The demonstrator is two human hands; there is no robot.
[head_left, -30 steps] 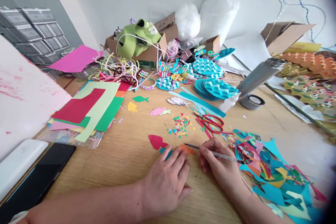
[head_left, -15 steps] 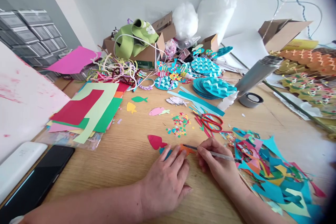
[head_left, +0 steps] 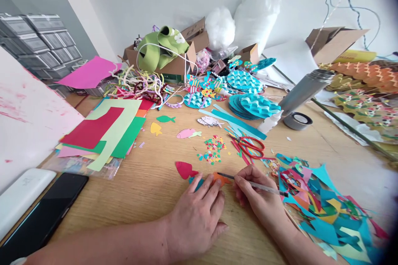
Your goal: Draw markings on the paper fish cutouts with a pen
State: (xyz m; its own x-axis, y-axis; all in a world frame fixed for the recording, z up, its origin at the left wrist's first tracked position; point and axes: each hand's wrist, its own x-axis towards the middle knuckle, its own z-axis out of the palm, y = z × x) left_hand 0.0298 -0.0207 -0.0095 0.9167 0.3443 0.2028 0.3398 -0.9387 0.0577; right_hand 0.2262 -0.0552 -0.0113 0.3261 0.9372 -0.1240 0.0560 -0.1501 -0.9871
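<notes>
My left hand (head_left: 199, 211) lies flat on the wooden table, its fingertips over a blue paper piece (head_left: 196, 183) and against an orange paper fish (head_left: 220, 177). Between the thumb and fingers of my right hand (head_left: 259, 192) is a pen (head_left: 258, 185), its dark tip touching the orange fish. Just beyond my left fingertips sits a red paper fish (head_left: 185, 169). Farther off lie a pink fish (head_left: 185, 133), a green one (head_left: 166, 119), a yellow one (head_left: 155, 128) and a white fish drawn with outlines (head_left: 209, 121).
Red-handled scissors (head_left: 251, 147) rest beyond my right hand, near confetti bits (head_left: 213, 149). Paper scraps (head_left: 329, 211) pile up at right. A steel flask (head_left: 306, 91), a glue bottle (head_left: 270, 121) and wavy blue discs (head_left: 255, 106) stand behind. Coloured sheets (head_left: 102, 128) and a phone (head_left: 46, 215) are left.
The view has shifted very slightly. Both hands stay almost in place, with the pen still at the orange fish.
</notes>
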